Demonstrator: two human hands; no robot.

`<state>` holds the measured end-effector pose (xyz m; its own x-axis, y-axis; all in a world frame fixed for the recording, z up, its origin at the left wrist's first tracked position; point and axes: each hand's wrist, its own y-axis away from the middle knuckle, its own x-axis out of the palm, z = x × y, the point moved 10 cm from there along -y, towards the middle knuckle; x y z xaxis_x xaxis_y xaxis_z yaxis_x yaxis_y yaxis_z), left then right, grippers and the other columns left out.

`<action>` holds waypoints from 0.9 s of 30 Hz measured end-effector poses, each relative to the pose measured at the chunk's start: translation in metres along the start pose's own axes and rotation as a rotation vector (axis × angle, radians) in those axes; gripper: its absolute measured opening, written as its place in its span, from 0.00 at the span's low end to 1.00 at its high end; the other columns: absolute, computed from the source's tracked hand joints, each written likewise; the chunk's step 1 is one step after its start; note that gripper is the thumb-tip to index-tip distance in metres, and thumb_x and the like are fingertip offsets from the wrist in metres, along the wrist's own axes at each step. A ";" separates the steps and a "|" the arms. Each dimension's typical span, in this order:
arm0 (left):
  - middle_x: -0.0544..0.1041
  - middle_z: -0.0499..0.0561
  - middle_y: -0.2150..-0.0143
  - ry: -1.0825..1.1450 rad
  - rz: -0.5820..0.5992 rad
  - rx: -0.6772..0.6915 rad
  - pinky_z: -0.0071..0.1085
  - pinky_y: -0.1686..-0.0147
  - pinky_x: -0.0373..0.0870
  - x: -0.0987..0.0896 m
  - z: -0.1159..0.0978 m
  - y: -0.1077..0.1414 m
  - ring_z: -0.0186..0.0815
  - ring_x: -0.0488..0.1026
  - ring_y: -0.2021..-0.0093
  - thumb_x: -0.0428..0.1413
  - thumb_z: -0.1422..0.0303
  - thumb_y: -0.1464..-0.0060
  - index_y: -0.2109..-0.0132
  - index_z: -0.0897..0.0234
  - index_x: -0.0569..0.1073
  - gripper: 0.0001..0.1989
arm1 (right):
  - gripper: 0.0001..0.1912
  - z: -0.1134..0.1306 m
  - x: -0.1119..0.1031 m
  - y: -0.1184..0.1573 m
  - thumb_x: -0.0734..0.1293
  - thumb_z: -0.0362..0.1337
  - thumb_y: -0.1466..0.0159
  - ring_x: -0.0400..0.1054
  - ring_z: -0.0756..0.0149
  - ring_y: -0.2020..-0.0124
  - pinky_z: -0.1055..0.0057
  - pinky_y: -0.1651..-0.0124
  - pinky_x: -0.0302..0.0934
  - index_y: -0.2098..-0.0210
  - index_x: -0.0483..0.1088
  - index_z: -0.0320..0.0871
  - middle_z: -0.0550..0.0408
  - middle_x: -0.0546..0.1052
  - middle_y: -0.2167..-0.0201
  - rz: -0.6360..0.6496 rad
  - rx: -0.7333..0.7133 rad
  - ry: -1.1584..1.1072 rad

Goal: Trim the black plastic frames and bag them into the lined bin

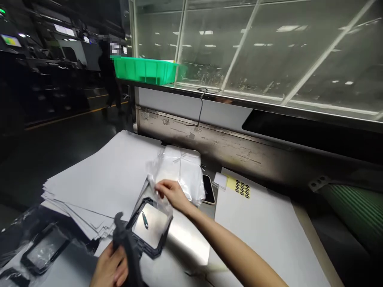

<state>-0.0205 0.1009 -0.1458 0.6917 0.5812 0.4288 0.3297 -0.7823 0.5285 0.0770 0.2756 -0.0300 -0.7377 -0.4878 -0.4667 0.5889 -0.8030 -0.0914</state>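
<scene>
My left hand (110, 265) is closed around a dark, curved plastic part (128, 247), blurred by motion. A clear plastic bag (160, 201) is pinched in the fingers of my right hand (172, 193). Just beyond my left hand is a black, roughly square frame (163, 245); whether it is joined to the held part I cannot tell. Through its opening shows a small green tool (145, 220) on a pale metallic surface. Behind my right hand lies a pile of clear bags (182, 165), tied with a string-like strand.
White sheets (98, 171) are stacked at the left. Bagged black frames (44, 251) lie lower left. A phone (209, 189) and a yellow label sheet (242, 187) are right of the bags. Above, a shelf holds a green bin (145, 71). A person (109, 79) stands in the background.
</scene>
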 end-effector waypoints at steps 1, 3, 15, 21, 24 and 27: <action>0.54 0.34 0.92 -0.002 0.038 0.027 0.18 0.93 0.46 0.012 -0.007 -0.001 0.18 0.49 0.93 0.62 0.60 0.67 0.75 0.65 0.66 0.16 | 0.10 0.014 0.014 0.012 0.59 0.32 0.41 0.62 0.75 0.81 0.77 0.75 0.58 0.76 0.66 0.37 0.61 0.65 0.84 0.042 -0.029 -0.032; 0.54 0.33 0.93 -0.015 0.116 0.078 0.18 0.93 0.44 0.032 -0.020 -0.001 0.18 0.47 0.93 0.62 0.58 0.68 0.75 0.66 0.66 0.18 | 0.11 0.040 0.039 0.036 0.60 0.32 0.44 0.61 0.75 0.83 0.78 0.78 0.55 0.81 0.65 0.38 0.61 0.64 0.86 0.133 -0.096 -0.080; 0.51 0.32 0.91 0.050 -0.045 0.217 0.20 0.91 0.43 -0.040 -0.036 0.036 0.19 0.44 0.92 0.57 0.66 0.57 0.76 0.66 0.64 0.10 | 0.14 0.028 0.128 0.069 0.70 0.41 0.53 0.55 0.77 0.83 0.79 0.79 0.49 0.83 0.61 0.39 0.64 0.60 0.87 0.390 0.319 -1.010; 0.53 0.35 0.88 0.152 -0.354 0.203 0.19 0.90 0.47 -0.135 -0.032 0.085 0.20 0.48 0.89 0.61 0.66 0.63 0.72 0.65 0.66 0.12 | 0.20 0.041 0.160 0.056 0.67 0.37 0.54 0.41 0.83 0.88 0.84 0.86 0.41 0.85 0.48 0.41 0.68 0.48 0.89 0.553 0.467 -1.219; 0.55 0.37 0.89 0.114 -0.375 0.187 0.20 0.90 0.48 -0.161 -0.035 0.115 0.21 0.49 0.88 0.63 0.64 0.68 0.76 0.64 0.67 0.13 | 0.18 0.046 0.181 0.054 0.64 0.38 0.51 0.37 0.83 0.89 0.83 0.87 0.33 0.83 0.47 0.42 0.68 0.49 0.89 0.635 0.502 -1.172; 0.59 0.40 0.88 0.057 -0.384 0.184 0.21 0.89 0.52 -0.174 -0.043 0.141 0.25 0.54 0.87 0.61 0.58 0.67 0.73 0.62 0.71 0.14 | 0.16 0.052 0.200 0.053 0.64 0.39 0.51 0.39 0.83 0.88 0.82 0.86 0.33 0.81 0.49 0.42 0.67 0.54 0.88 0.709 0.484 -1.081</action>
<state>-0.1217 -0.1006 -0.1147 0.4616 0.8453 0.2689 0.6692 -0.5308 0.5200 -0.0568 0.1174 -0.0823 -0.3491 -0.6804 0.6443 0.9346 -0.2027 0.2923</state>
